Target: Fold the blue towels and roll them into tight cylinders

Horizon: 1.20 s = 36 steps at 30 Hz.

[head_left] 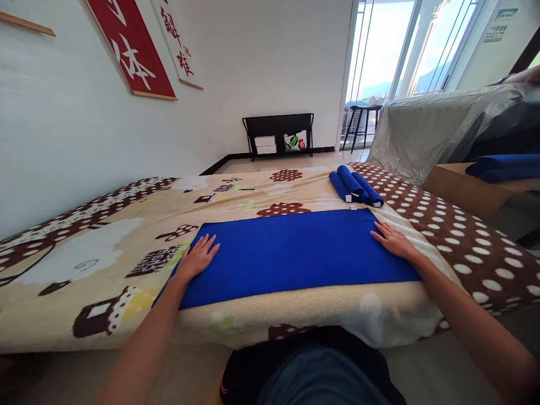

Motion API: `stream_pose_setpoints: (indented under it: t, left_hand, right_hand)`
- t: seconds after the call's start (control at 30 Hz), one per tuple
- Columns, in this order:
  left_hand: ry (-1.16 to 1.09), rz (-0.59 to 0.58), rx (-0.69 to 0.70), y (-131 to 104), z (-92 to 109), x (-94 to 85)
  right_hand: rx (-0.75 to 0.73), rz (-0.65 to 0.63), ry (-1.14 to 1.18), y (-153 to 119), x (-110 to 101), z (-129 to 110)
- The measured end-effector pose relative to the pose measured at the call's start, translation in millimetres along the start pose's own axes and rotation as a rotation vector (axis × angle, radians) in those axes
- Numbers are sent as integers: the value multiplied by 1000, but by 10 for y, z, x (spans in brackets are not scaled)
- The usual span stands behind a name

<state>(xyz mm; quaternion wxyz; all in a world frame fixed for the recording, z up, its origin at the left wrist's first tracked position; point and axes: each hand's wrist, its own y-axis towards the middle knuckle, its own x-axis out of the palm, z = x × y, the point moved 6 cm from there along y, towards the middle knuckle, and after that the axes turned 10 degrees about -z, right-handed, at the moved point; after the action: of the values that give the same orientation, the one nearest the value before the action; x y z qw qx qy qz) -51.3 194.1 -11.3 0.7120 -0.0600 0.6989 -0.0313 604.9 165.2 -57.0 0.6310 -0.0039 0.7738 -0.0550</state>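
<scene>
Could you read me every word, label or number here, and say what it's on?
"体": red scroll; character above cut off.
"解难": white scroll; top cut off.
Too small or blurred: lettering on the blanket; white tags on the blue rolls and blue cloth; notice beside the window.

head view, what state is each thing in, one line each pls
blue cloth: unrolled, spread flat
blue rolls: rolled up, piled together
left hand: open, resting on the cloth
right hand: open, resting on the cloth
blanket: spread out, slightly wrinkled
plastic sheet: draped, creased
stool: upright
red scroll: unrolled, hanging
</scene>
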Motion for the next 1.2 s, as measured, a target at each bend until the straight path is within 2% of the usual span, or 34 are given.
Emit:
stream_pose_setpoints:
  t: [0.07, 0.1, 0.17, 0.23, 0.3, 0.4, 0.47, 0.5, 0.53, 0.6, 0.67, 0.8, 0.87, 0.93, 1.0, 1.07, 1.13, 1.2]
  left_hand:
    - [13, 9, -67, -39, -58, -34]
    - [20, 16, -91, -48, -12, -48]
    - [33, 19, -87, -32, 245, -55]
    - [39, -8, 7, 31, 714, -16]
    - [29, -63, 144, 128, 1316, 64]
    - [8, -96, 307, 327, 2178, 168]
    - [-7, -106, 383, 491, 2538, 212]
    - [-15, -108, 399, 580, 2607, 221]
    - [-24, -106, 401, 669, 2594, 220]
    - [-41, -92, 360, 838, 2331, 190]
    - [-58, -70, 273, 974, 1825, 138]
    - [-77, -45, 28, 1080, 629, 55]
    - [-78, -22, -76, 1055, 191, 23]
    - [-78, -3, -157, 1004, -71, -10]
    - [-76, 6, -208, 951, -161, -47]
    - [-68, 14, -220, 914, -89, -92]
    - [-54, 20, -177, 903, 145, -133]
    - [-35, 2, -60, 914, 548, -138]
  right_hand:
    - [35, 25, -4, -18, -21, -5]
    - [43, 38, -7, -13, -30, -73]
    - [13, 45, -10, 27, -24, -359]
    - [-96, 11, -9, 99, 29, -849]
    - [-259, -50, -2, 178, 126, -1483]
    - [-458, -73, 17, 305, 256, -2371]
    - [-535, -60, 33, 423, 300, -2710]
    - [-555, -55, 40, 496, 303, -2765]
    - [-561, -51, 45, 576, 292, -2738]
    - [-524, -47, 49, 748, 233, -2453]
    - [-428, -43, 47, 903, 141, -1943]
    - [-217, -28, 40, 1027, -33, -825]
    - [-147, -22, 39, 997, -82, -436]
    - [-88, -17, 42, 942, -109, -200]
    - [-24, -10, 46, 885, -128, -106]
    - [43, 18, 44, 836, -155, -144]
    - [74, 66, 35, 791, -181, -336]
    - [24, 92, 21, 741, -164, -698]
